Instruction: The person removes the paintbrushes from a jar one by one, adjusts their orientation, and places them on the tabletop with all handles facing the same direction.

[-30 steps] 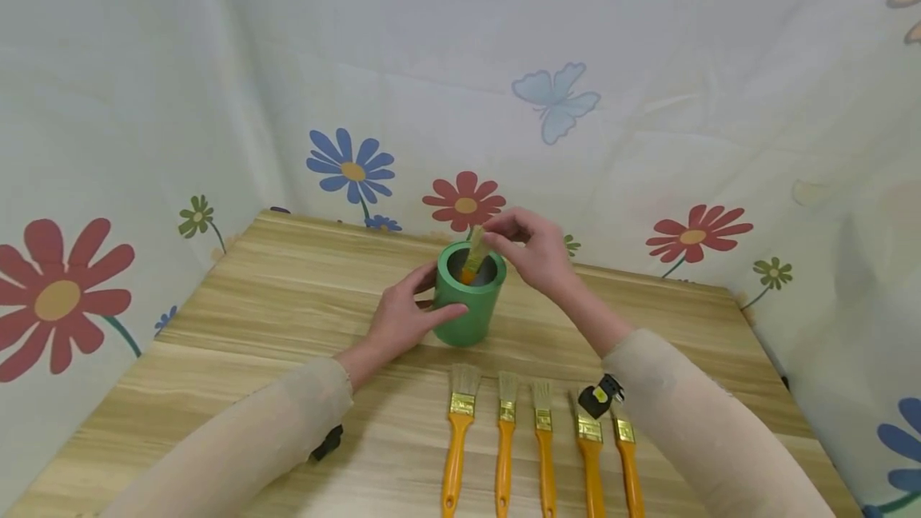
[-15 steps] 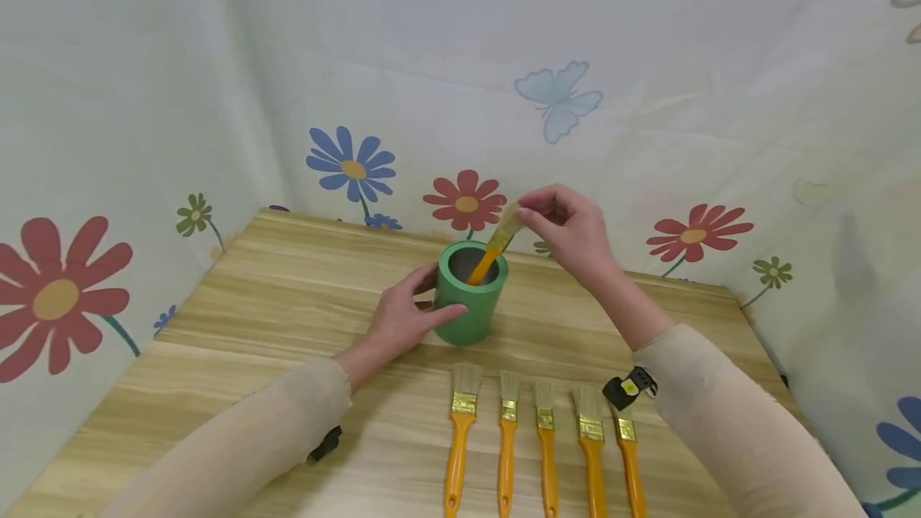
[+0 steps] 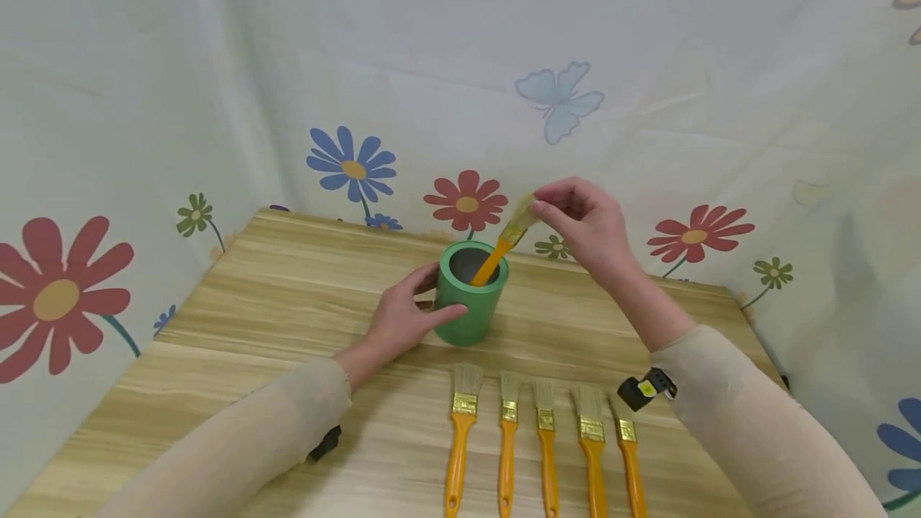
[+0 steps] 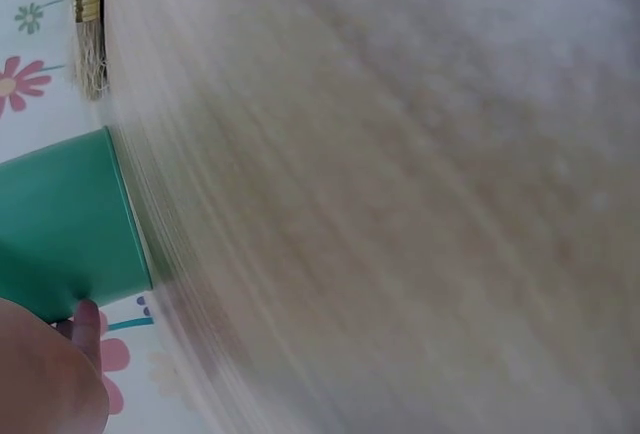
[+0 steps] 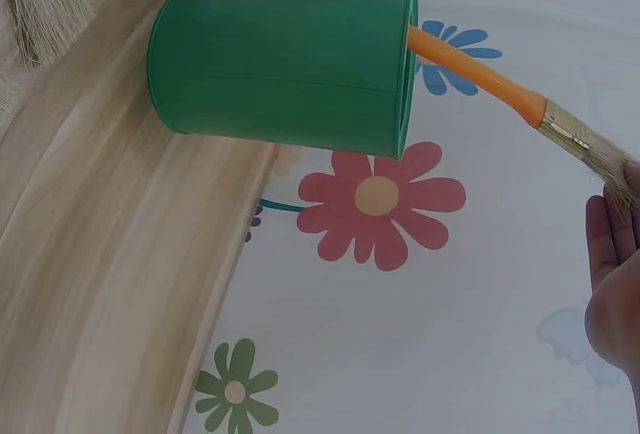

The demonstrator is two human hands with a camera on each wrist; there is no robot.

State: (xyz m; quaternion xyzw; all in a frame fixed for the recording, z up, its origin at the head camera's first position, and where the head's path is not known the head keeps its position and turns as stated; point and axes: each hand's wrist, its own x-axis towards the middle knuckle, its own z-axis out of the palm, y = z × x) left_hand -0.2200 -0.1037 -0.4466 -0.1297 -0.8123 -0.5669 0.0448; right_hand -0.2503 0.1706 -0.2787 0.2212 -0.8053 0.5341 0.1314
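Note:
A green cylindrical can stands upright on the wooden table, its grey inside showing. My left hand grips the can from the left, thumb across the front. Above the rim on the right, my right hand pinches a paintbrush by its pale bristles. The brush tilts, bristles up and to the right, with the lower part of its orange handle inside the can. In the right wrist view the orange handle comes out of the can's mouth, and the handle's end is hidden inside.
Several paintbrushes with orange handles and brass-coloured ferrules lie in a row nearer the front, bristles toward the can. A flower-printed cloth hangs behind and beside the wooden table.
My right hand has moved up and to the right, raising the paintbrush so more of its handle shows above the rim. The left hand and the can have stayed in place.

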